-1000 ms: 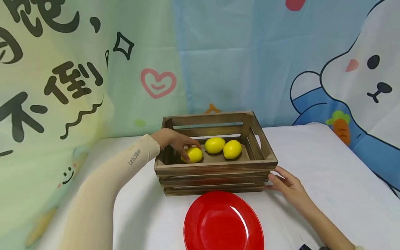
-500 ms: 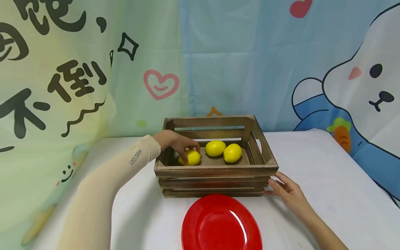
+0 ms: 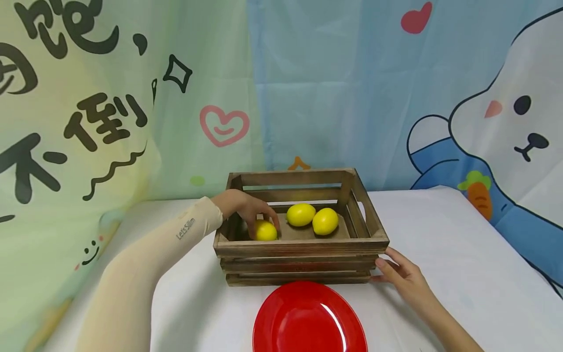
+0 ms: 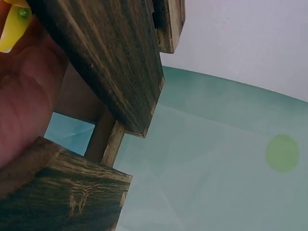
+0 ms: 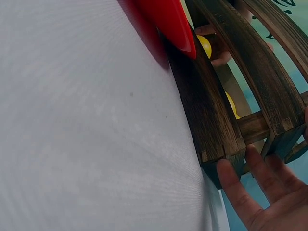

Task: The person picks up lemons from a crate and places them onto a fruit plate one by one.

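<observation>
We see the left hand [image 3: 250, 208] inside the slatted wooden crate [image 3: 303, 249], fingers and thumb curled round a lemon [image 3: 266, 232] at its left end; two more lemons [image 3: 301, 215] [image 3: 325, 222] lie side by side to the right. We see the right hand [image 3: 406, 274] touching the crate's right end, fingers extended, beyond a red plate [image 3: 308, 322]

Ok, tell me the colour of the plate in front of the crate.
The plate is glossy red, best seen in the head view.
</observation>
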Motion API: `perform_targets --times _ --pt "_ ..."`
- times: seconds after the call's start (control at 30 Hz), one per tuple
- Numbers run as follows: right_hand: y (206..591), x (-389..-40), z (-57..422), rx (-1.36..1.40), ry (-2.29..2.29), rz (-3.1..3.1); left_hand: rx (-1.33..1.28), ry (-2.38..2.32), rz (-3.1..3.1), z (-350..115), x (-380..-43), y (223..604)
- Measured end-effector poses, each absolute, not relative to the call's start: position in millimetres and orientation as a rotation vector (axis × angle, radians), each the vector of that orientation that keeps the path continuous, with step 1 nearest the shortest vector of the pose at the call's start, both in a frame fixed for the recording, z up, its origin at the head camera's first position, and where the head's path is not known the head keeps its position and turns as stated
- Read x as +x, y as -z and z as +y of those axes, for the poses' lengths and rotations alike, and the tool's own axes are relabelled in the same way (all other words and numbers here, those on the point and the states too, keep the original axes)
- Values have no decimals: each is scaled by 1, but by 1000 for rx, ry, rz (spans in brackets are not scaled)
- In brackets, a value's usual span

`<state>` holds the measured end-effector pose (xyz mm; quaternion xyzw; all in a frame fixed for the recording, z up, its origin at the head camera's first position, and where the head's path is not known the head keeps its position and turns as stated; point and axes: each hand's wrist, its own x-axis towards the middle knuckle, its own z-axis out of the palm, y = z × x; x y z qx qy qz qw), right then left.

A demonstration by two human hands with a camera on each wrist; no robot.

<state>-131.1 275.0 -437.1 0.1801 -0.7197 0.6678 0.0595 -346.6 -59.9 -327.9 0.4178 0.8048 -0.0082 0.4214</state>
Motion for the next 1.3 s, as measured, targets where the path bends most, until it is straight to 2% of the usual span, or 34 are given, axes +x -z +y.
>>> perform_targets --times 0.3,0.47,0.67,1.3 --pt "436 -133 277 575 -1983 -2200 1038 19 2019 -59 -347 325" --pt "436 -132 277 576 -1983 -2200 1055 -132 1988 -60 -348 324" --pt "436 -132 276 593 -2005 -2169 1142 -420 1961 -63 -349 324" --pt "436 -130 275 567 -2029 -2161 1393 -845 2054 -69 -343 322"
